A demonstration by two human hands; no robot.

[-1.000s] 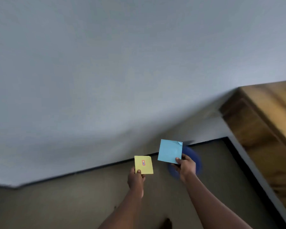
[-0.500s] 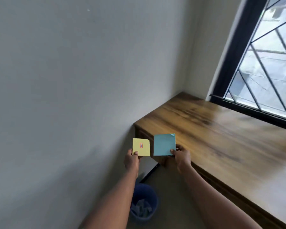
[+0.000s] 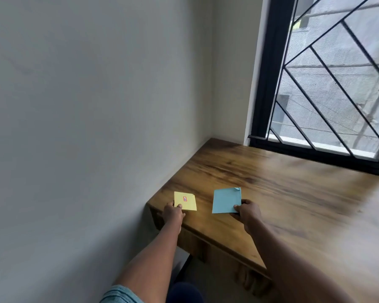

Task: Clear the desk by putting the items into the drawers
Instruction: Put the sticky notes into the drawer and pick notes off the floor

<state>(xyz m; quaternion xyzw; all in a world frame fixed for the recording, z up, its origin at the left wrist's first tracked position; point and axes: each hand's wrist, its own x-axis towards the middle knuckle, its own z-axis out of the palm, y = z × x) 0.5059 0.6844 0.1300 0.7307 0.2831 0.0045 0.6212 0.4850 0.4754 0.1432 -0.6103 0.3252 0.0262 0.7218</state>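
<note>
Your left hand (image 3: 173,213) pinches the lower-left edge of a small square yellow sticky-note pad (image 3: 185,201) with a red-and-blue label, thumb on top, over the near left corner of the brown wood-grain desk (image 3: 293,193). Your right hand (image 3: 247,212) pinches the lower-right corner of a larger square light-blue paper pad (image 3: 226,200), near the yellow one but apart. Whether either pad touches the desktop cannot be told. Behind the desk is a black-framed barred window (image 3: 337,84).

Yellow pad (image 3: 185,201) w/ red label & blue pad (image 3: 226,200), curled corner, apart over wooden desk (image 3: 293,193).
</note>
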